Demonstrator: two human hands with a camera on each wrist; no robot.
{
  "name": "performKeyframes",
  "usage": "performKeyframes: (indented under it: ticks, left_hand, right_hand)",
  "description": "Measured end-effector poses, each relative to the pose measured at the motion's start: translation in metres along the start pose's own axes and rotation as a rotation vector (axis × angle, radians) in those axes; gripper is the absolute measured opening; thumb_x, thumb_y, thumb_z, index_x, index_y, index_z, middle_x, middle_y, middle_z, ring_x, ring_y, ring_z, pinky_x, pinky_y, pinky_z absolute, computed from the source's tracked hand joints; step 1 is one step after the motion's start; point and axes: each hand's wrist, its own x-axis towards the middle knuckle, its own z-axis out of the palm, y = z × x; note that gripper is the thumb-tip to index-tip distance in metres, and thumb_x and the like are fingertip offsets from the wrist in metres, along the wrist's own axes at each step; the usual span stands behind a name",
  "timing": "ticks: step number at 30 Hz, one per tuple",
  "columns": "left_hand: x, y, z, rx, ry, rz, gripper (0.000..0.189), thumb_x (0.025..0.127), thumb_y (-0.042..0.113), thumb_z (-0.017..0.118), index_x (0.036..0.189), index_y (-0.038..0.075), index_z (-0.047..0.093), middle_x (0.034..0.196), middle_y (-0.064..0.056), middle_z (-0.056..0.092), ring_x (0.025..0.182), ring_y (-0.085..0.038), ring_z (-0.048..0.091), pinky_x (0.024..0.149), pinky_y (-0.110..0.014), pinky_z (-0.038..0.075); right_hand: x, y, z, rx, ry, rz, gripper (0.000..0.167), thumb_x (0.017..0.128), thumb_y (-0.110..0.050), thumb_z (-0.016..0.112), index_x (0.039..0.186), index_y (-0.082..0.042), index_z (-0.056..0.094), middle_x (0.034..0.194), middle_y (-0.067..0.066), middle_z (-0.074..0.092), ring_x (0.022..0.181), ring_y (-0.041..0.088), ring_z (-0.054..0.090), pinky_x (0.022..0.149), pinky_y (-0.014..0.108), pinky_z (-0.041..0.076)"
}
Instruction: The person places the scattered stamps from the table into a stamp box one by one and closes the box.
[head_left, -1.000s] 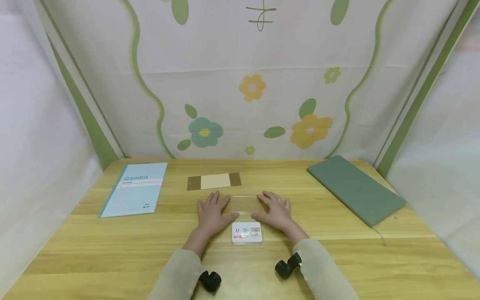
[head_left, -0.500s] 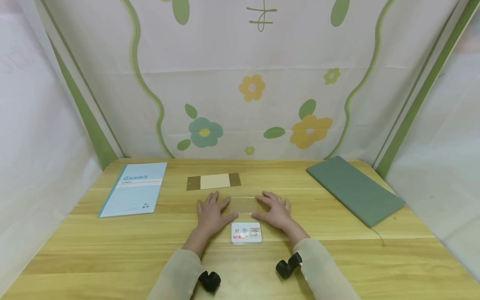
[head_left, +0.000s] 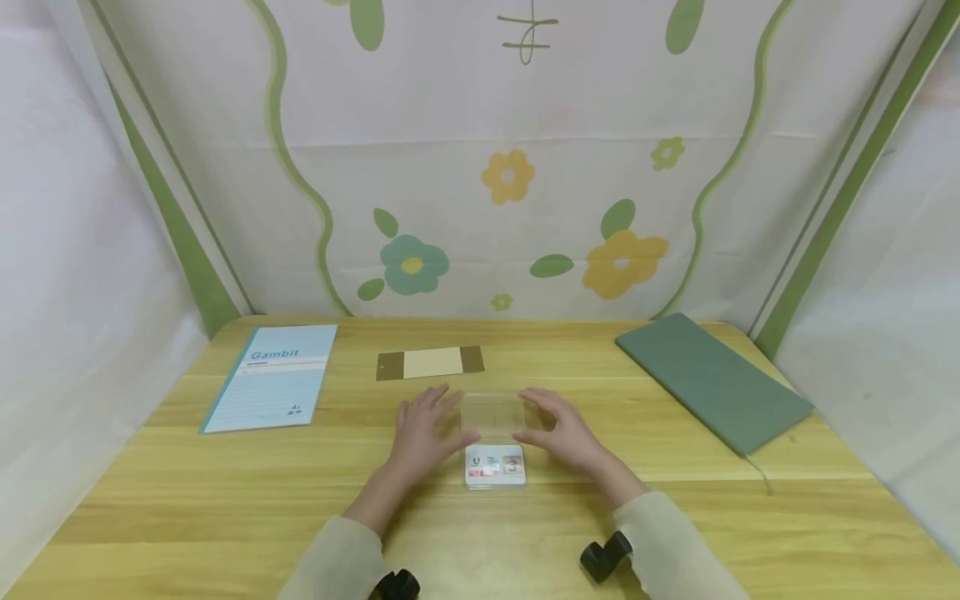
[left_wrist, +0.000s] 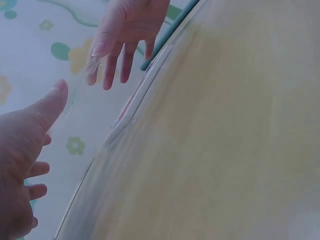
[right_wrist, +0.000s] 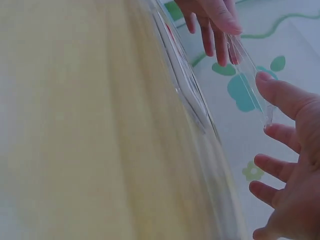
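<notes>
A clear plastic lid [head_left: 492, 415] is held between my two hands, raised off the table in both wrist views. My left hand [head_left: 422, 435] pinches its left side between thumb and index finger. At the right side, the thumb and index finger of my right hand [head_left: 567, 432] pinch it likewise. The lid also shows edge-on in the right wrist view, as a thin clear piece [right_wrist: 247, 72] spanning the hands. Just in front of the lid, a white printed card [head_left: 495, 465] lies flat on the table with a clear rim around it.
A brown and cream card strip [head_left: 431, 362] lies behind the hands. A light blue notebook [head_left: 273, 379] is at the left, and a dark green notebook [head_left: 712, 383] with a ribbon lies at the right. A flowered curtain hangs behind the wooden table [head_left: 225, 508].
Both hands have lifted the clear lid up from the table and slightly nearer. The lid's near edge now comes close to the white card in the head view. Both forearms have spread outward.
</notes>
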Motion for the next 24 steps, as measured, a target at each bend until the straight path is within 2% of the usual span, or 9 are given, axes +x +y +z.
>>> performKeyframes:
  ticks: [5,11,17,24]
  left_hand:
    - [-0.013,0.006,-0.007,-0.050,-0.035,0.027,0.071,0.071,0.057,0.056,0.122,0.008,0.049,0.130,-0.014,0.038,0.121,-0.034,0.026,0.093,-0.058,0.007]
    - [-0.029,0.008,-0.005,-0.092,-0.062,0.004,0.071,0.069,0.055,0.059,0.122,0.008,0.049,0.129,-0.015,0.038,0.122,-0.035,0.024,0.093,-0.059,0.005]
    - [-0.037,0.008,0.001,-0.030,-0.074,-0.003,0.069,0.070,0.054,0.060,0.121,0.009,0.051,0.127,-0.016,0.041,0.121,-0.037,0.024,0.092,-0.061,0.005]
    - [-0.040,0.009,0.004,0.013,-0.084,0.009,0.067,0.067,0.056,0.061,0.116,0.011,0.055,0.125,-0.017,0.043,0.120,-0.038,0.027,0.091,-0.062,0.006]
  right_hand:
    - [-0.013,-0.004,0.003,-0.009,0.005,-0.062,0.062,0.068,-0.025,0.072,0.122,-0.005,0.048,0.127,0.013,0.042,0.117,0.030,0.033,0.094,0.051,0.021]
    - [-0.029,-0.003,0.011,-0.064,0.017,-0.062,0.063,0.067,-0.030,0.073,0.120,-0.004,0.049,0.124,0.012,0.045,0.116,0.029,0.035,0.095,0.050,0.020]
    - [-0.037,0.002,0.017,-0.190,0.040,-0.035,0.062,0.066,-0.036,0.072,0.118,-0.010,0.052,0.124,0.010,0.045,0.117,0.029,0.035,0.094,0.057,0.002]
    - [-0.041,0.004,0.018,-0.235,0.036,-0.043,0.060,0.063,-0.031,0.075,0.115,-0.010,0.054,0.124,0.013,0.045,0.116,0.031,0.034,0.094,0.057,-0.001]
